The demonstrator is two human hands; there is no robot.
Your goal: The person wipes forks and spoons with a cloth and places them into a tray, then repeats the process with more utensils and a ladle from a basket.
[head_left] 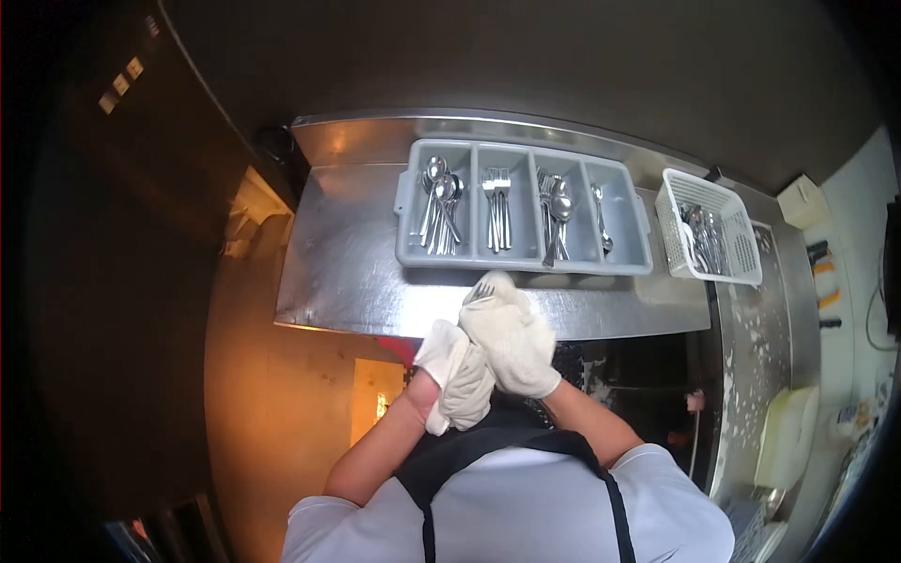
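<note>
Both my hands are in thick white cloth gloves, close together at the steel counter's front edge. My right hand (511,342) is closed around a fork (483,291), whose tines show at the glove's upper left. Lower and to the left, pressed against it, my left hand (455,377) is closed with its fingers bunched; what it holds, if anything, is hidden. Just beyond my hands stands a grey cutlery tray (405,220) with compartments. From left to right they hold spoons (441,208), forks (497,208), mixed forks and spoons (557,216), and small spoons (602,220).
A white plastic basket (743,202) with loose cutlery stands right of the tray. The steel counter (338,244) has a raised back edge. Further right is a wet steel surface (751,357) with white suds, and knives (826,281) are at the right wall.
</note>
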